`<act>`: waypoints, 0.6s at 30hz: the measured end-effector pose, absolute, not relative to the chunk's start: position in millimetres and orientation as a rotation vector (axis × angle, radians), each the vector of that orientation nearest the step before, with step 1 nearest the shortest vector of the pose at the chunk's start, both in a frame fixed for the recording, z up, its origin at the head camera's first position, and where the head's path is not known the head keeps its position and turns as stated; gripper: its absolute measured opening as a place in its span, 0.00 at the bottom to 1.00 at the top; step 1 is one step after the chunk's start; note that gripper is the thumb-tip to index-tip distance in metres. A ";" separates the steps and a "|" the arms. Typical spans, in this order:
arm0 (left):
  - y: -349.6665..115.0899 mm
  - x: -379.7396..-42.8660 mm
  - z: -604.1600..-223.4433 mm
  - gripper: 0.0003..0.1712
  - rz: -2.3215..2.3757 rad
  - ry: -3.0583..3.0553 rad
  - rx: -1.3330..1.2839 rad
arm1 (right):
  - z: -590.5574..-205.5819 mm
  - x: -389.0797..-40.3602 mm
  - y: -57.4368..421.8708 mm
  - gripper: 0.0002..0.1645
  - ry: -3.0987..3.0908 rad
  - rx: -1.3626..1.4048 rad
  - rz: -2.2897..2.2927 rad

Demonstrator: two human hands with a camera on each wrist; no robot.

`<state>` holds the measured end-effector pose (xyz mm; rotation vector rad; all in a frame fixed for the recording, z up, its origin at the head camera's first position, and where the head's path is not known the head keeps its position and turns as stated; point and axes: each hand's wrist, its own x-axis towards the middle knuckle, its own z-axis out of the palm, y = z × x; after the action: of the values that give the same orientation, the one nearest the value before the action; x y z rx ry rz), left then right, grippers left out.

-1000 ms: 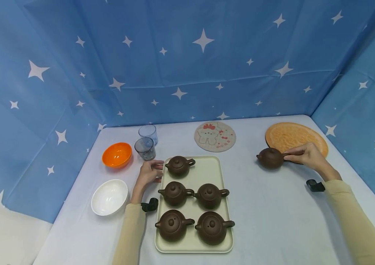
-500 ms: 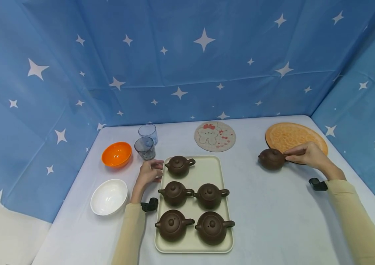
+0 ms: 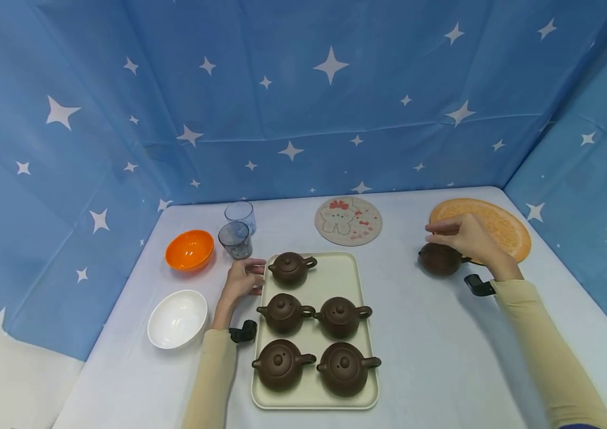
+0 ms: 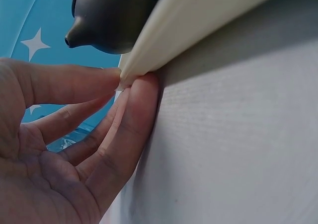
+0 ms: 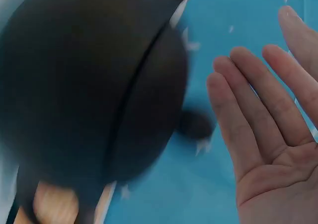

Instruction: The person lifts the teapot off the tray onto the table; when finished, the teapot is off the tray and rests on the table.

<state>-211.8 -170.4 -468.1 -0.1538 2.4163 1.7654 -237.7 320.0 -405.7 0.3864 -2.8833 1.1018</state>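
Note:
My left hand (image 3: 240, 281) pinches the left edge of a cream tray (image 3: 338, 271); in the left wrist view the thumb lies at the rim with fingertips (image 4: 145, 92) beneath it. Several dark brown teapots stand on this tray, the small one (image 3: 288, 269) nearest that hand. On the right side of the table sits another brown teapot (image 3: 437, 262), its handle toward the orange mat. Over its lid hovers my right hand (image 3: 467, 238), partly covering it. The right wrist view shows that hand's fingers (image 5: 243, 124) straight and apart from the dark, blurred teapot body (image 5: 84, 90).
An orange oval mat (image 3: 496, 217) lies behind the right teapot. A round bunny mat (image 3: 349, 221) is at the back middle. To the left stand two glasses, the nearer one grey (image 3: 235, 241), an orange bowl (image 3: 189, 250) and a white bowl (image 3: 177, 319).
My right hand has let go of the teapot's handle and moved left, up over its lid. Before that, the teapot shifted slightly right. My left hand has stayed at the tray.

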 end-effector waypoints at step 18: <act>-169.4 -212.7 -469.9 0.29 1.763 2.416 -0.178 | -413.5 -265.7 163.6 0.18 -2.710 0.939 1.467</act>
<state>-212.7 -169.4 -469.9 -0.1780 2.4159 1.7626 -265.7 163.6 -413.5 0.9387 -2.7103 1.4668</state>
